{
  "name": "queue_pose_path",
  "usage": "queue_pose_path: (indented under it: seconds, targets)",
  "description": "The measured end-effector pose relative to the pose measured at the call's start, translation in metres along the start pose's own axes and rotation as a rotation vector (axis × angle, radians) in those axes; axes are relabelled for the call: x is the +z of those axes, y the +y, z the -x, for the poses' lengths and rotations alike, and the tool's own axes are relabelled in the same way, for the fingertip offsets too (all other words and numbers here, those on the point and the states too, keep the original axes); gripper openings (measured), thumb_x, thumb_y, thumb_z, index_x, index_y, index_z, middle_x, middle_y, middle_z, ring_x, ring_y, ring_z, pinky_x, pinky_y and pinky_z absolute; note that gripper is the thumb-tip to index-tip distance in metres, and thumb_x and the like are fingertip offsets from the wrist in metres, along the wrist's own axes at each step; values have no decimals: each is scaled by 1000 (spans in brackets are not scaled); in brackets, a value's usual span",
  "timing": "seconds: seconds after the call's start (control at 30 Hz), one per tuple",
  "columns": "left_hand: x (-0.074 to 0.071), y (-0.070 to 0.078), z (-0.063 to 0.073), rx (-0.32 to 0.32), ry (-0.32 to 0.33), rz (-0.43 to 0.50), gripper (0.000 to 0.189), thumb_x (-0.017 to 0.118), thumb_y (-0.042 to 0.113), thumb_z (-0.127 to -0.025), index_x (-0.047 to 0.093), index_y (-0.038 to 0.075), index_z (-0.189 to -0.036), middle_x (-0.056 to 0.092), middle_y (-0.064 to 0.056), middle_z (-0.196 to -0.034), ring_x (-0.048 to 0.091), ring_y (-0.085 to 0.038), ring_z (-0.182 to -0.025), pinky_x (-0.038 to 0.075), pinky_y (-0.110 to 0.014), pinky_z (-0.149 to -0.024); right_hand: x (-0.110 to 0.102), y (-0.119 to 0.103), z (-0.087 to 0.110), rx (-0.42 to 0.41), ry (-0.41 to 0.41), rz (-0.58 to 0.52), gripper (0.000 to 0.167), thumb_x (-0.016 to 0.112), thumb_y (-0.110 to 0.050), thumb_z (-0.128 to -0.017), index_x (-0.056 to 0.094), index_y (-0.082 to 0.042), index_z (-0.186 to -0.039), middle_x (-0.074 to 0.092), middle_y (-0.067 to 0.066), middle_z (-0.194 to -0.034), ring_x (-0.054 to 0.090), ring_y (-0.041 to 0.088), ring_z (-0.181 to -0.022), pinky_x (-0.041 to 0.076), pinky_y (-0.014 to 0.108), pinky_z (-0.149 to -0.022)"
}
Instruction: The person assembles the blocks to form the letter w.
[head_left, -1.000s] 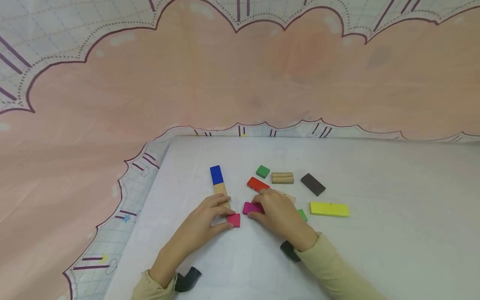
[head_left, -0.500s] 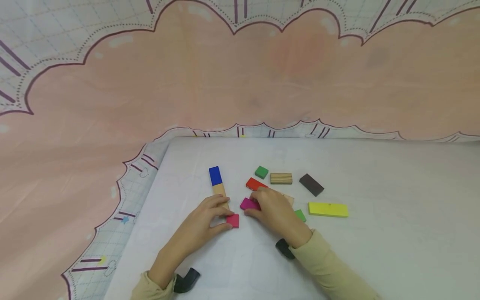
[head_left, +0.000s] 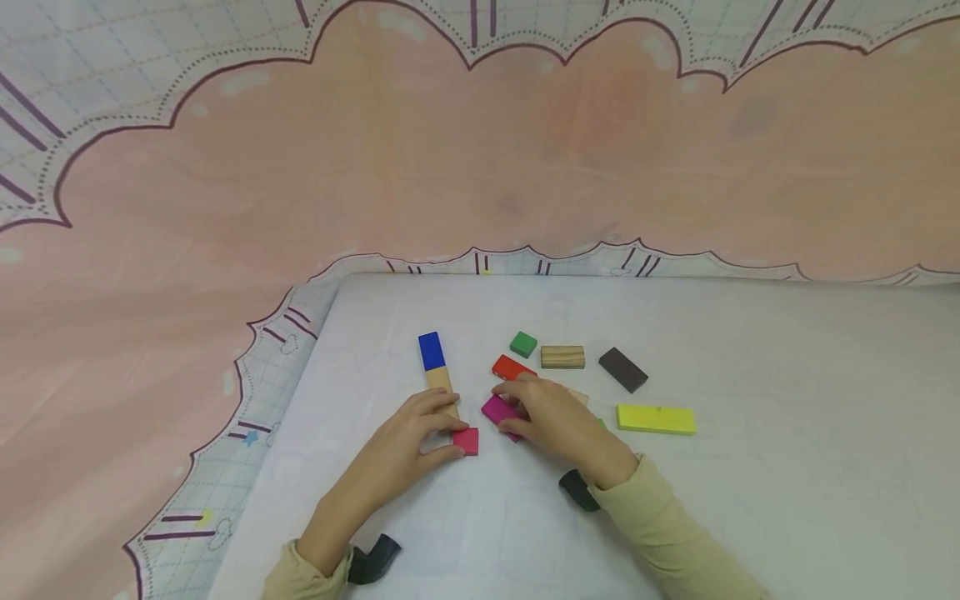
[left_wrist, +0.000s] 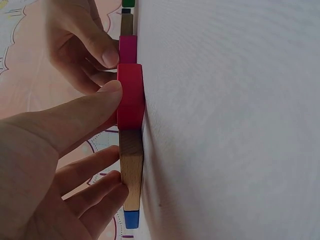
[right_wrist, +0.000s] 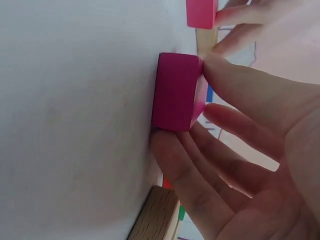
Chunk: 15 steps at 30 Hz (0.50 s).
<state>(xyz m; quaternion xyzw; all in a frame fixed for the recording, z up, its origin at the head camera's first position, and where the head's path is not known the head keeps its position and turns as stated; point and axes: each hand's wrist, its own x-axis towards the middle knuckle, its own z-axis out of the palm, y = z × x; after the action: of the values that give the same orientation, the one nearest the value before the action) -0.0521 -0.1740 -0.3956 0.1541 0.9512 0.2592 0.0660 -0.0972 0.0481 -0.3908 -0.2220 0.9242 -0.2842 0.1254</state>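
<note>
On the white surface, my left hand (head_left: 401,442) pinches a pinkish-red block (head_left: 467,442) between thumb and forefinger. That block meets the near end of a plain wooden block (head_left: 441,380), whose far end meets a blue block (head_left: 432,352). The left hand's other fingers lie along the wooden block (left_wrist: 131,172) in the left wrist view. To the right, my right hand (head_left: 558,421) holds a magenta block (head_left: 498,410), which lies turned at an angle, apart from the pinkish-red one. In the right wrist view, thumb and fingers are around the magenta block (right_wrist: 175,92).
Beyond the right hand lie a red block (head_left: 512,367), a dark green block (head_left: 523,344) and a striped wooden block (head_left: 562,357). Further right are a dark brown block (head_left: 623,370) and a long yellow block (head_left: 656,419). The right hand partly hides a light wooden block (head_left: 579,396).
The magenta block has turned from nearly level to slanted in the right hand's fingers, and more of it shows. The right hand has shifted slightly; the left hand stays put.
</note>
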Motion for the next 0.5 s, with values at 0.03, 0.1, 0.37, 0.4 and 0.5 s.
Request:
queue_pose_path:
  seconds: [0.03, 0.1, 0.37, 0.4, 0.5]
  targets:
    - [0, 0, 0, 0, 0, 0, 28, 82, 27, -83, 76, 21, -110, 54, 1, -145, 39, -23, -143, 43, -47, -111, 0, 0, 0, -1, -4, 2, 45, 81, -18, -83, 68, -10, -125, 66, 2, -97, 59, 14, -85, 58, 30, -77]
    - [0, 0, 0, 1, 0, -1, 28, 81, 27, -83, 76, 21, -110, 54, 1, -145, 39, -23, -143, 43, -47, -111, 1, 0, -1, -3, -8, 5, 46, 81, -19, -84, 68, -10, -126, 65, 2, -98, 58, 15, -86, 58, 31, -77]
    - [1, -1, -1, -2, 1, -3, 28, 81, 27, -83, 76, 21, -110, 54, 1, -145, 39, -23, -143, 42, -46, -111, 4, -3, -5, 39, 23, -37, 46, 80, -20, -85, 67, -7, -126, 65, 4, -99, 60, 17, -89, 59, 33, -81]
    - [1, -1, -1, -3, 0, -3, 28, 81, 27, -83, 76, 21, -110, 54, 1, -145, 39, -23, -143, 42, -46, -111, 5, -4, -5, 45, 27, -40, 46, 80, -21, -85, 67, -7, -127, 65, 4, -100, 60, 17, -90, 59, 34, -82]
    - [1, 0, -1, -7, 0, 0, 28, 82, 27, -83, 76, 21, -109, 53, 1, -145, 39, -23, -143, 42, -46, -111, 7, -6, -7, 53, 40, -38, 47, 80, -22, -85, 66, -6, -127, 63, 6, -103, 59, 18, -92, 59, 35, -84]
